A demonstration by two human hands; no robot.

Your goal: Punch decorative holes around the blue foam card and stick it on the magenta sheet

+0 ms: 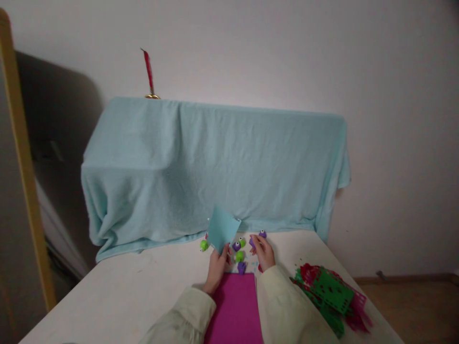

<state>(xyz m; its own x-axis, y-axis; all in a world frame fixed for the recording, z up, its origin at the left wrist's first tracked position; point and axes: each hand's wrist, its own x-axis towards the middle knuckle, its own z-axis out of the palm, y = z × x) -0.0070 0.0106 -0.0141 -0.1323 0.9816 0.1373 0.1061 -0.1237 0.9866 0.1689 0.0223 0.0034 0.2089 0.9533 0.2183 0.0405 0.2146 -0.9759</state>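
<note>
My left hand (217, 267) holds up a light blue paper sheet (222, 228) by its lower edge, tilted above the table. My right hand (263, 252) rests on the table among small craft punches, its fingers closed on a purple punch (252, 242). More punches lie around: a green one (204, 245), a purple one (235, 246), two green ones (239, 256), a purple one (241, 267) and another purple one (262, 233). A magenta sheet (235, 308) lies flat between my sleeves.
A pile of punched red and green paper sheets (332, 296) lies at the right of the white table (125, 296). Behind it stands something draped in a light blue blanket (215, 162). A red stick (148, 71) rises above the blanket. A yellow-edged panel (21, 162) stands at left.
</note>
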